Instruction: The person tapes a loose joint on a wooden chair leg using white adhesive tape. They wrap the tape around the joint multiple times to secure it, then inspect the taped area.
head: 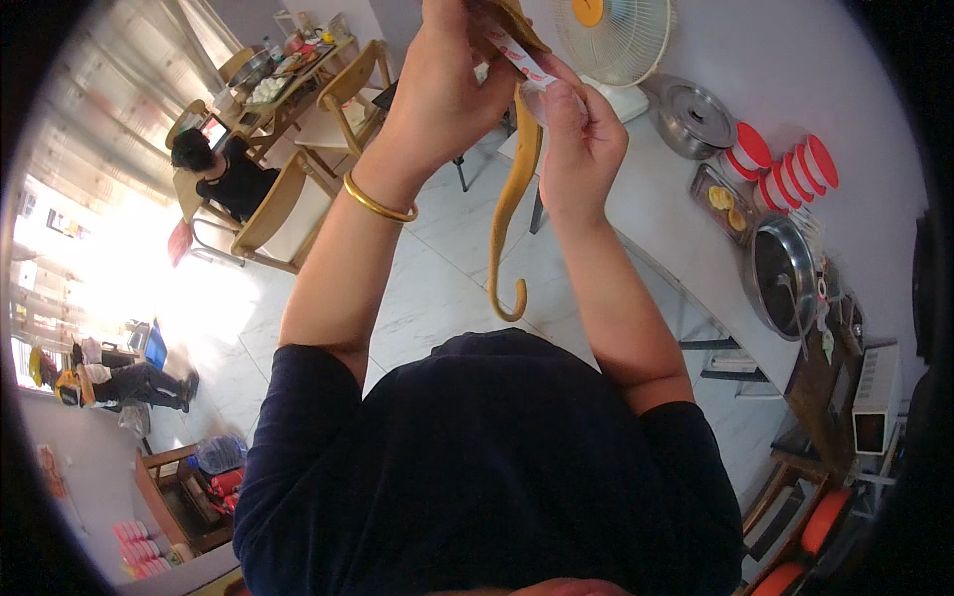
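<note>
Both my hands are raised at the top of the view. My left hand [455, 89], with a gold bangle [378, 203] on its wrist, grips a yellow-brown object whose upper part is cut off by the frame edge. From it hangs a long tail-like piece [510, 194], curled into a hook at its lower end. A white strip with red print [516, 52] runs along the object's underside. My right hand [585, 141] pinches the strip's clear, loose end [538, 103] between thumb and fingers. Exactly what the object is, I cannot tell.
A white table [671, 238] at right bears a lidded steel pot [697, 119], red-lidded tubs [797, 175], a food tray [721, 203] and a steel basin [782, 276]. Behind stands a fan [615, 37]. At left, a person [227, 175] sits by wooden chairs; another person [127, 384] is farther off.
</note>
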